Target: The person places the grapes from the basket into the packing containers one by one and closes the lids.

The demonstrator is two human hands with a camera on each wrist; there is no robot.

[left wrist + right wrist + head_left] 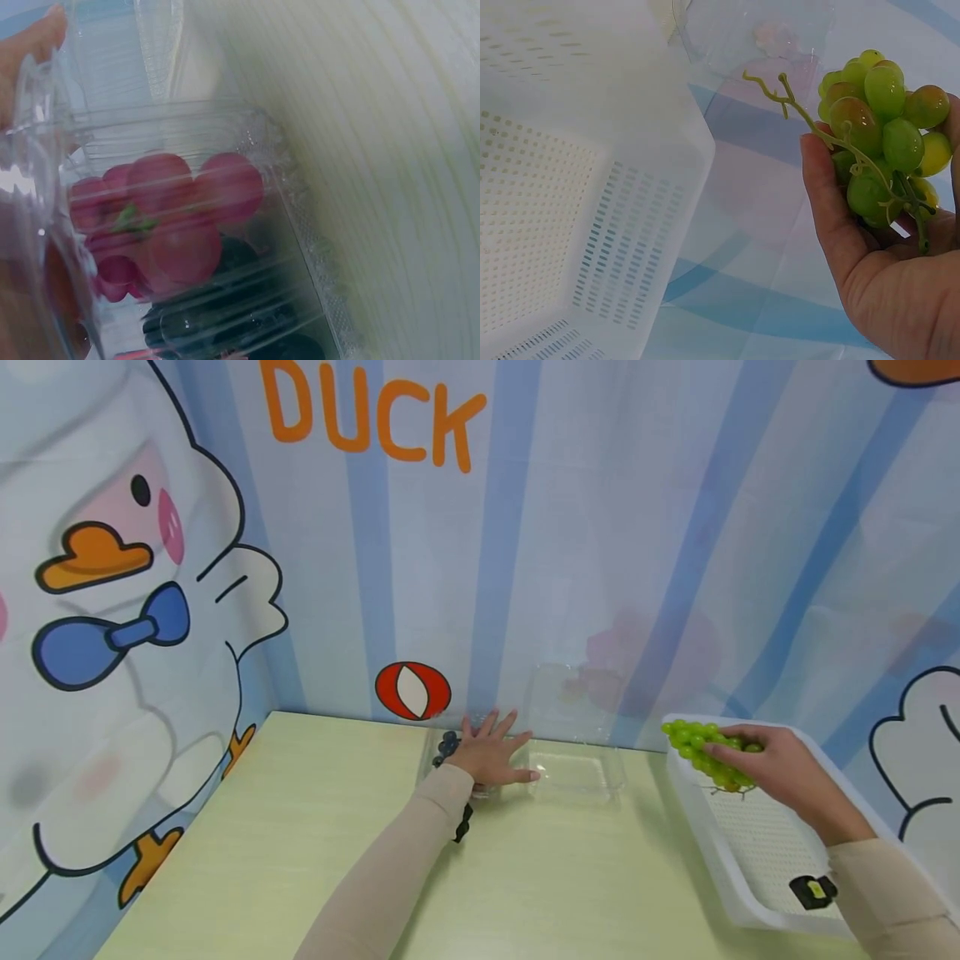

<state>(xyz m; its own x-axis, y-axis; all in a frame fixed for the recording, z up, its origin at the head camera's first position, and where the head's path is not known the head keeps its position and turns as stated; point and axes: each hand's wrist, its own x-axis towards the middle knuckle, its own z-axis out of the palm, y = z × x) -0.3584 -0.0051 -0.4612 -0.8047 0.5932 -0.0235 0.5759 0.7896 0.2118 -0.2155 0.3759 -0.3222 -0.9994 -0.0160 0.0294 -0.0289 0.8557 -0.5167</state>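
Observation:
My left hand (491,760) lies with fingers spread straight on a clear plastic clamshell box (429,760). Through the lid in the left wrist view show a bunch of red grapes (176,225) and dark grapes (210,322); the hand covers most of the box in the head view. To the right, my right hand (783,768) grips a bunch of green grapes (693,745) above a white basket (716,860). In the right wrist view, the fingers curl round the green grapes (885,112), and a thin curly stem (802,112) hangs off them.
A second clear clamshell box (573,774) stands between the hands, its lid (570,702) raised against the printed curtain (600,527). The pale wooden table (570,877) runs up to that curtain. Perforated sides and floor (532,217) line the basket.

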